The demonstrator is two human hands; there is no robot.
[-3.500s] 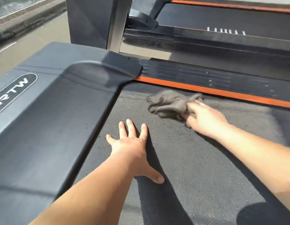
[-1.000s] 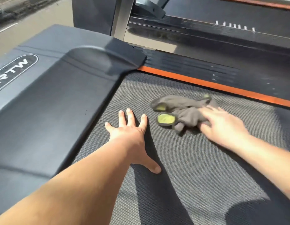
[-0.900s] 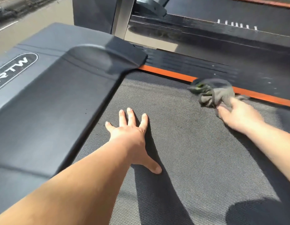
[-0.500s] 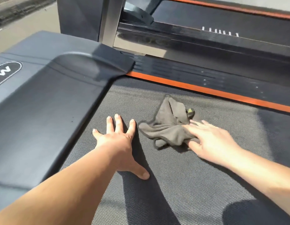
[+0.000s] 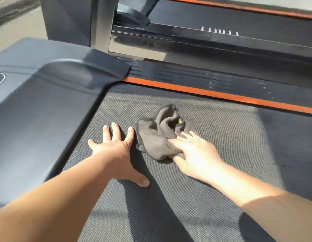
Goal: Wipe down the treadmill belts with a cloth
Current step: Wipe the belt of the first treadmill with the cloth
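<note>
The left hand (image 5: 116, 151) is laid flat, fingers spread, on the belt (image 5: 221, 137). The grey cloth (image 5: 155, 137) is pressed down by the right hand (image 5: 195, 154), fingers extended.

Belt (image 5: 221, 154): centre.
Cloth (image 5: 157, 137): on belt, between the hands.
Left hand (image 5: 115, 151): on belt, just left of cloth.
Right hand (image 5: 193, 154): rests on cloth's right part.
Cover (image 5: 38, 110): left of belt.
Rail (image 5: 221, 84): behind belt.
Second treadmill (image 5: 221, 20): beyond rail.

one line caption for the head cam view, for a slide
Right hand presses a crumpled grey cloth onto the treadmill belt while the left hand lies flat beside it.
</note>
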